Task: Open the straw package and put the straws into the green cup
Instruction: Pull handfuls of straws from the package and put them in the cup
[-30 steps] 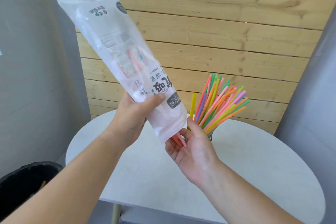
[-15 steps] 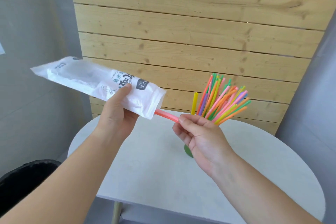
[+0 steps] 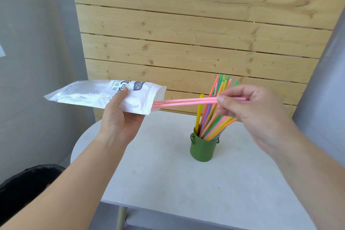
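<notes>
My left hand (image 3: 119, 115) grips the white straw package (image 3: 89, 95), held level with its open end pointing right. Two pink straws (image 3: 186, 101) stick out of that opening. My right hand (image 3: 248, 106) pinches their far ends above the cup, so most of their length is outside the bag. The green cup (image 3: 203, 147) stands on the white round table (image 3: 168, 183) below my right hand. Several coloured straws (image 3: 211, 117) lean in the cup, partly hidden behind my right hand.
A wooden slat wall (image 3: 186, 24) rises behind the table. A black bin (image 3: 28, 179) sits on the floor at lower left. Grey walls stand on both sides. The table's front edge is close to me.
The package has dropped from steeply tilted to level. My right hand has moved right and up, drawing the pink straws far out of the bag.
</notes>
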Tool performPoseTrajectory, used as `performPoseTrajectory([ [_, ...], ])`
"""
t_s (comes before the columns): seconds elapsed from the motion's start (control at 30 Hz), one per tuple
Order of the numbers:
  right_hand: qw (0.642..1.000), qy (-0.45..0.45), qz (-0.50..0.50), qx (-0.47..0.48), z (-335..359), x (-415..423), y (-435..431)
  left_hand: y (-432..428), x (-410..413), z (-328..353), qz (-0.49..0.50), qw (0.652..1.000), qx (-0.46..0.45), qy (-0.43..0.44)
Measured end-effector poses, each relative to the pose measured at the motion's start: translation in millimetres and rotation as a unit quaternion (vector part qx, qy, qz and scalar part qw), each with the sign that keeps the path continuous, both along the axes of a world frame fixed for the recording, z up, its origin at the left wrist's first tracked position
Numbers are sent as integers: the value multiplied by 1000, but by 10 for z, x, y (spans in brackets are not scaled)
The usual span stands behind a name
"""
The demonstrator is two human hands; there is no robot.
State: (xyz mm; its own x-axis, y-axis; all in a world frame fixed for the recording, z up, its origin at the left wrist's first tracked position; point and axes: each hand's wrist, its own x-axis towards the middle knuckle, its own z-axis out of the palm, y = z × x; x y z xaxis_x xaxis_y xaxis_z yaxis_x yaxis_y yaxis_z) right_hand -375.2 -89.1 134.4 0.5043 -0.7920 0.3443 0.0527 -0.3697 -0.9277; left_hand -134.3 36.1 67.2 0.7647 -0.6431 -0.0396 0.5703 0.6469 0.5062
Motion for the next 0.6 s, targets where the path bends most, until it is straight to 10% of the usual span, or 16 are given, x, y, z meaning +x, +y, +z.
performPoseTrajectory([
  [0.6,941,246,-71,-224,853,-689,-395,-103,-92,-157,-14,999,28,-22],
])
